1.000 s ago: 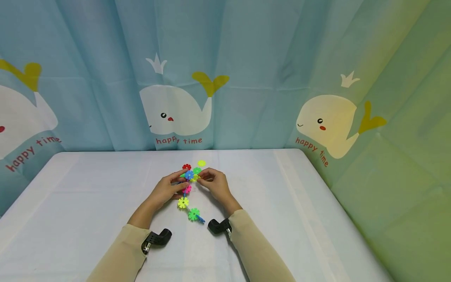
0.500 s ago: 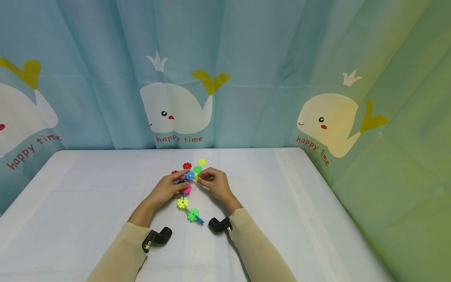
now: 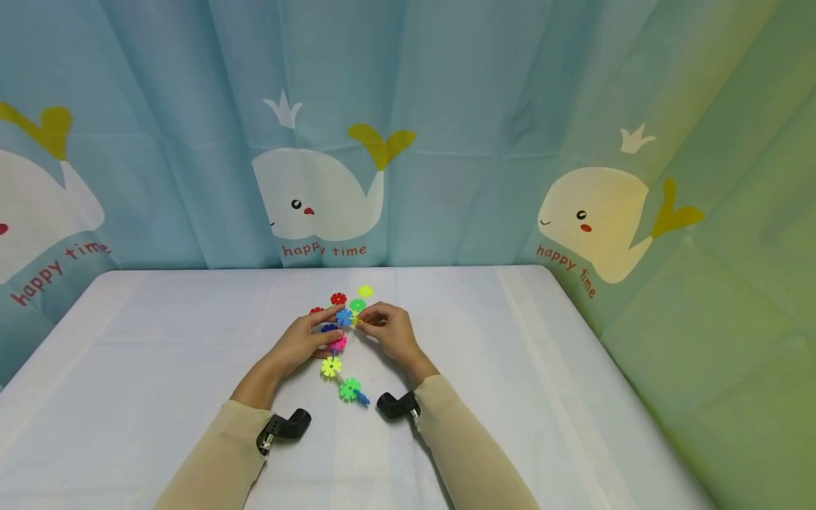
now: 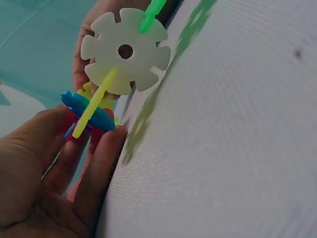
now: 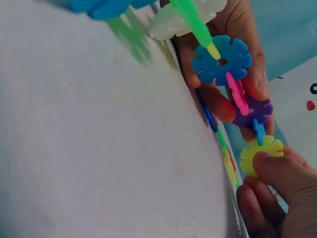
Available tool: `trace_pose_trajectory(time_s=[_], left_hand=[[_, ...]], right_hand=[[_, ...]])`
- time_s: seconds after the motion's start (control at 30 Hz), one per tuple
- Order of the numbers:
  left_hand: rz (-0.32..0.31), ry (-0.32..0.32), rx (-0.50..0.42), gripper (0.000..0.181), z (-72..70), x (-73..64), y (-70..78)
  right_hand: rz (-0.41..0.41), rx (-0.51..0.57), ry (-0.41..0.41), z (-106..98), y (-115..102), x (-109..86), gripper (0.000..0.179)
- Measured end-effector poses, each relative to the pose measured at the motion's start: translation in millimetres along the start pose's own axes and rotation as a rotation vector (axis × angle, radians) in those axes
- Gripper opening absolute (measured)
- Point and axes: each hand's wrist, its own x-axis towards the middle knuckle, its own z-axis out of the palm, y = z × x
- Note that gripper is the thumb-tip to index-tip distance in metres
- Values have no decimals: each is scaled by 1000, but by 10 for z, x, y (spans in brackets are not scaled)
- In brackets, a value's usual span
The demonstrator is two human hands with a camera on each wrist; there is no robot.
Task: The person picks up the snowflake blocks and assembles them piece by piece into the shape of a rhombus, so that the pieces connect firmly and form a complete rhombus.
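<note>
A chain of slotted snowflake discs hangs from my left hand [image 3: 299,341] toward me. Its pink disc [image 3: 340,343] lies at the thumb, followed by a yellow disc [image 3: 331,366], a green disc [image 3: 349,389] and a blue disc [image 3: 362,398] at the near end. In the right wrist view, the left fingers grip the chain around its purple disc [image 5: 253,112]. A small blue disc [image 5: 259,131], seen edge-on, links this to another yellow disc [image 5: 261,151]. My right hand [image 3: 392,335] pinches that yellow disc between thumb and fingers.
Loose discs lie on the white table [image 3: 497,397] just beyond the hands: a red disc [image 3: 338,299], a green disc [image 3: 358,305] and a pale yellow disc [image 3: 365,291]. A curtain [image 3: 459,205] with whale prints stands along the table's back edge.
Both hands stay nearly in place, still holding the chain and the yellow disc. A second red disc and a dark blue one now show more beside the left fingers.
</note>
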Motion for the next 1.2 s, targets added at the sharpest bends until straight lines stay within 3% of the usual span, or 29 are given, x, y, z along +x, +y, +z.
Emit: trace_pose_trajectory(time_s=[0.3, 0.47, 0.73, 0.83, 1.03, 1.2], left_hand=[[-45, 24, -20, 59, -41, 14, -28], [-39, 18, -29, 58, -72, 13, -14], [-46, 12, -42, 59, -107, -3, -14], [-51, 14, -56, 59, -130, -8, -24], [-56, 10, -81, 59, -139, -13, -13], [-54, 0, -86, 60, -150, -12, -28]], right_hand=[[16, 58, -17, 21, 8, 11, 14], [15, 72, -16, 17, -15, 10, 18], [2, 83, -25, -128, -354, -73, 18], [24, 98, 4, -154, -290, -58, 19], [96, 97, 77, -162, 85, 42, 22], [135, 81, 120, -170, 116, 64, 21]])
